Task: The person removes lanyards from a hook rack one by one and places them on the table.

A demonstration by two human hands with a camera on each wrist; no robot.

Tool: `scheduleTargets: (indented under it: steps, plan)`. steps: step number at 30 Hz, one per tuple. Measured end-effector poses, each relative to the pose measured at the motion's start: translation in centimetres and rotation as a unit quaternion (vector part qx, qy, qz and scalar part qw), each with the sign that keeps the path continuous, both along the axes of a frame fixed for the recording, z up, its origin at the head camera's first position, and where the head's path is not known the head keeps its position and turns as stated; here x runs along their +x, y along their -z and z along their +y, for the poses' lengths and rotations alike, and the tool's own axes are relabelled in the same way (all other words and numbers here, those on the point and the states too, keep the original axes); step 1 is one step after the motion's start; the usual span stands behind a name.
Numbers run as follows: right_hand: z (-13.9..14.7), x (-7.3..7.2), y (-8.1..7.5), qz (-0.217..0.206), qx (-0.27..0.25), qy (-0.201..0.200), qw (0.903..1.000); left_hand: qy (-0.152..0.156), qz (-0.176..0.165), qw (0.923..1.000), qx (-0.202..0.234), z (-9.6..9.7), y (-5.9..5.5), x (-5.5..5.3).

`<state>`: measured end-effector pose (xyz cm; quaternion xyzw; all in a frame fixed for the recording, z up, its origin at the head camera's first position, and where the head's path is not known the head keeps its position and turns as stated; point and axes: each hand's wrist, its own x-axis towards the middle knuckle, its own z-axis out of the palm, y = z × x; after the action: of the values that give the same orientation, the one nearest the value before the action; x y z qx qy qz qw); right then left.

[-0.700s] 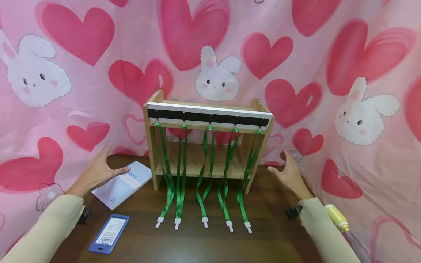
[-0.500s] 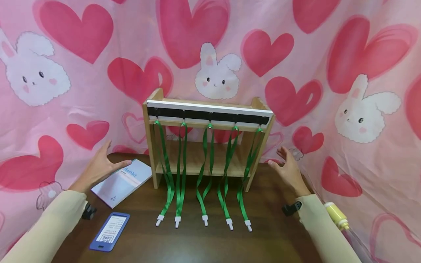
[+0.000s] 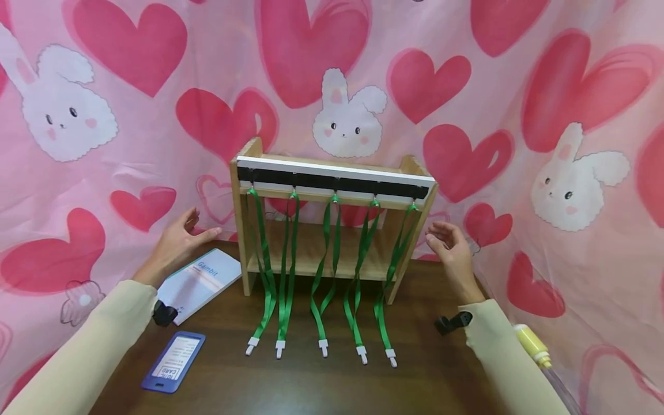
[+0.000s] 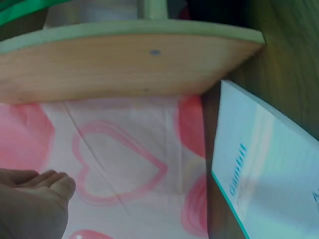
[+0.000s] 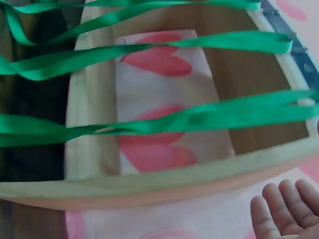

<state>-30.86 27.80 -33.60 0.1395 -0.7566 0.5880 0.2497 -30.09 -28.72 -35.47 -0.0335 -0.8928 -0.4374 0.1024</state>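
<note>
A small wooden rack (image 3: 321,271) stands against the back cloth, with a black-and-white hook strip (image 3: 332,184) along its upper front. Several green lanyards (image 3: 265,253) hang from the hooks, their white clips (image 3: 323,347) lying on the table. My left hand (image 3: 178,242) is held left of the rack, over the far end of a white book marked "Gambit" (image 3: 202,279), thumb pointing at the rack and nothing in its grasp. Beyond the rack's right side is my right hand (image 3: 454,253), its fingers relaxed and holding nothing; the right wrist view shows its fingers (image 5: 286,204) beside the side panel.
A blue card holder (image 3: 173,363) with a printed card lies at the front left of the brown table (image 3: 311,392). By my right forearm is a yellow-and-white bottle (image 3: 532,346). Pink cloth with hearts and rabbits (image 3: 342,132) encloses the back and sides.
My left hand has moved right and slightly up, closer to the rack's left side. My right hand has risen a little. The rack, lanyards, book and card holder stay in place.
</note>
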Motion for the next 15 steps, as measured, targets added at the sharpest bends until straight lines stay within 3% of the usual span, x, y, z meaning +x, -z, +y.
scheduleTargets:
  steps: [7,15]
  plan:
    - [-1.9,-0.1,-1.6,0.057,-0.006,0.012,0.9983,0.055,0.026,0.9971,0.045,1.1,-0.7,-0.4]
    - [-2.6,0.2,-2.2,0.088,0.002,0.028,0.9957,0.064,0.012,0.9971,0.038,2.4,-1.4,-1.3]
